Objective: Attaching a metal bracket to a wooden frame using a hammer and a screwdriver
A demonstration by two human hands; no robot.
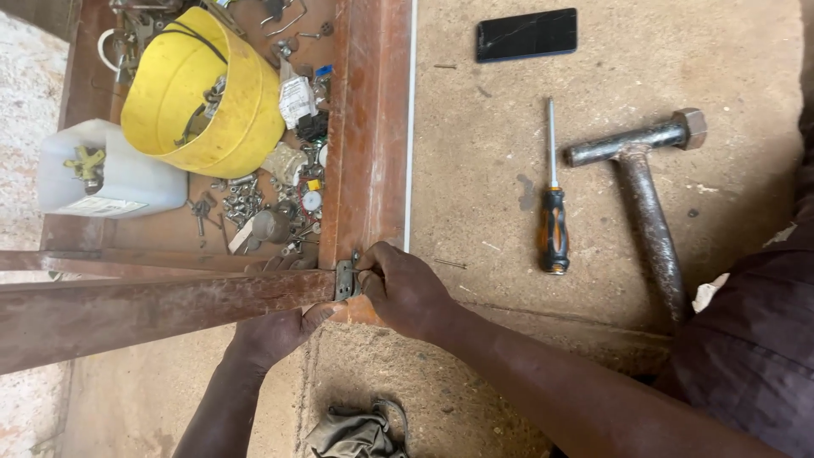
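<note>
Leftmost, a white plastic jug point(110, 180) on its side, touching a tipped yellow bucket point(203, 92) with a black cord across its mouth. Just right of these, a scatter of loose screws and small fittings point(254, 203) inside a rust-brown steel frame point(369, 127). Lower down, a rusty square bar point(153, 314) running in from the left edge to the frame's corner. Under that bar's end, the left hand point(275, 332), thumb pressed up against the bar's end, fingers curled beneath and mostly hidden; how tightly closed, impossible to tell. At the joint itself, a small grey metal hinge point(345, 280), set between bar end and frame upright. Right against it, the right hand point(405, 288), fingers bent and pinching the hinge's edge, fingertips closed on the metal. Below the hands, a crumpled olive rag point(356, 432) on the concrete floor point(492, 170). Further right, a black-and-orange screwdriver point(553, 203) lying apart, tip pointing away. Above it, a dark phone point(526, 35). Rightmost, a heavy welded steel hammer point(649, 195), untouched, near a dark sleeve point(746, 339).
</note>
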